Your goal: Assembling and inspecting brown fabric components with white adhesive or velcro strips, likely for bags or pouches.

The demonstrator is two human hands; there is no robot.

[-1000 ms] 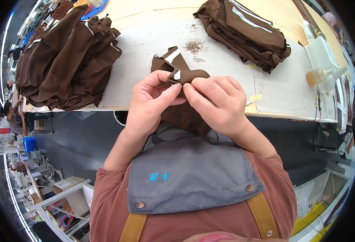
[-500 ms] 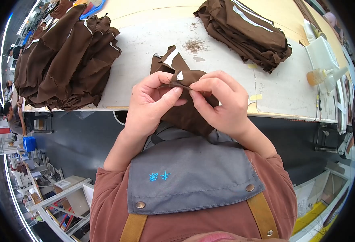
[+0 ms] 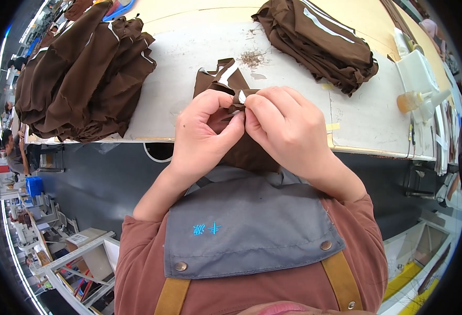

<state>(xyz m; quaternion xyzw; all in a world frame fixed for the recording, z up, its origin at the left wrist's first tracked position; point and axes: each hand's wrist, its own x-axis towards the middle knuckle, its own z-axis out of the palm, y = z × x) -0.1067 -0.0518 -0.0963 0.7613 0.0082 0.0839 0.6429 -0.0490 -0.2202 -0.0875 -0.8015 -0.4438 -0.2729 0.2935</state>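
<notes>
Your left fingers and right fingers are both clamped on the brown cloth piece, pinching the same small folded bit from either side. Tips nearly meet; exact contact behind the fold is hidden. A white patch shows on the fold, right by your fingertips.

Left hand: thumb below, index curled above, a gap open in the curl. Right hand: thumb and index together, knuckles up, covering part of the cloth.

The cloth piece sits at the front edge of the tabletop, centred ahead of you. Far end lies on the surface with a white strip on it; near end hangs past the edge, down toward your grey apron.

Just beyond the piece: scattered brown scraps. To your left, a tall loose pile of brown cloth with white edging. Far right, a flatter brown stack, white stripes on top. Neither touches your hands.

Right end: white container, a bottle with amber liquid near it, and yellow tape just beside your right hand. Blue tray behind the left pile, partly hidden.
</notes>
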